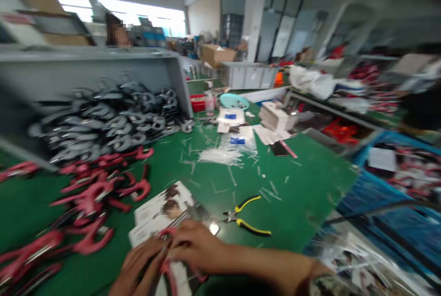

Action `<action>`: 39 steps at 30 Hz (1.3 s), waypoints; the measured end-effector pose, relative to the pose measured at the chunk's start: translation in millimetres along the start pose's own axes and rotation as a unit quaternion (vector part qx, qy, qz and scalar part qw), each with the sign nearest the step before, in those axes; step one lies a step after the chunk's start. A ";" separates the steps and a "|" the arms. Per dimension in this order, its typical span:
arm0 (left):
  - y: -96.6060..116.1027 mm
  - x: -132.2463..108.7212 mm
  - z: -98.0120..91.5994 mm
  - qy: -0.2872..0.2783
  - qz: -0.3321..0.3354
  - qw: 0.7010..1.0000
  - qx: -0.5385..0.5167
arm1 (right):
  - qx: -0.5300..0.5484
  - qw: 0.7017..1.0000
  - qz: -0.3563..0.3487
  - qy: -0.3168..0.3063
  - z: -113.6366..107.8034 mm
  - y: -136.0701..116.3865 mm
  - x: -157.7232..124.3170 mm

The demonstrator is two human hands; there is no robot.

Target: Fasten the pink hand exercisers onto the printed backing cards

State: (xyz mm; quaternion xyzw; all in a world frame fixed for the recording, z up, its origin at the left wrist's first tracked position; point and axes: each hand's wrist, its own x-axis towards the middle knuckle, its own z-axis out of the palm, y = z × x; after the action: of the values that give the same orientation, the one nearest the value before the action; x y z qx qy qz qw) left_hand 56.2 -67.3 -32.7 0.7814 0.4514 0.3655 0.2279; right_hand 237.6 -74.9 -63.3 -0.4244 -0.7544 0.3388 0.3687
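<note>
My left hand [141,264] and my right hand [198,245] are close together at the bottom middle, fingers closed around a pink tool [168,270] with curved handles. Its exact kind is partly hidden by my fingers. Under and beyond it lie white printed cards [148,218] with a picture on them. Right of my hands, yellow-and-black cutting pliers [244,218] rest on the green table with handles spread. At left, several similar pink tools [89,197] are heaped on the table. Blur hides the fine detail at my fingertips.
A grey bin [182,89] on its side holds many grey tools [117,117] at the left. Thin white strips [220,154] lie scattered mid-table. Behind them are a card stack [274,117] and turquoise dish [234,100]. Blue-lined crates [367,160] stand at right; a person [119,34] is behind the bin.
</note>
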 end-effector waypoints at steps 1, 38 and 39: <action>-3.5 -3.5 -0.3 -0.011 -0.013 1.000 0.013 | 0.033 0.999 0.018 0.007 -2.9 -6.4 -4.4; -21.0 -13.2 1.6 0.000 -0.041 0.991 -0.131 | 0.054 0.991 0.097 -0.077 -5.4 -17.5 11.6; -21.3 -13.8 0.1 -0.009 -0.037 0.991 -0.131 | 0.048 0.991 0.103 -0.070 -4.1 -17.7 12.2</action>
State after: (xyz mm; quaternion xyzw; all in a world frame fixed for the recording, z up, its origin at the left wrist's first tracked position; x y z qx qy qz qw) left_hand 40.3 -68.9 -52.4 0.7311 0.4264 0.4053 0.3456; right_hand 229.6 -70.5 -43.3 -0.4570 -0.7137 0.4391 0.2983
